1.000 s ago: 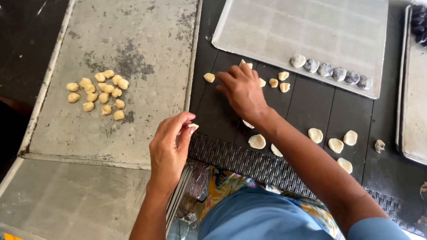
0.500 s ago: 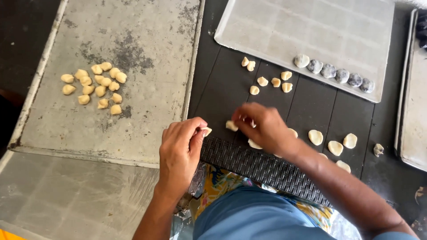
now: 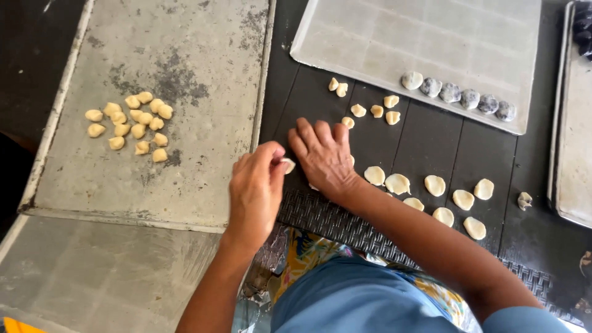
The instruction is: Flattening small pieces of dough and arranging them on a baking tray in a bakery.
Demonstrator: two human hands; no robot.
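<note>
My right hand [image 3: 324,157] lies flat, palm down, on the dark slatted table [image 3: 425,148], pressing on a spot where a dough piece is hidden under it. My left hand [image 3: 256,188] hovers just to its left with fingers pinched on a small pale dough piece [image 3: 287,165]. Several flattened dough discs [image 3: 431,191] lie to the right of my right hand. Several small unflattened dough lumps [image 3: 367,108] sit just beyond its fingertips.
A pile of several dough lumps [image 3: 129,126] rests on the grey metal sheet [image 3: 197,55] at left. A pale baking tray [image 3: 431,43] at the back carries a row of several filled dark dumplings [image 3: 459,94]. Another tray edge [image 3: 570,142] stands at right.
My right hand has pulled back from the far lumps toward me and now presses flat on the table. My left hand rose slightly, still pinching its dough piece.
</note>
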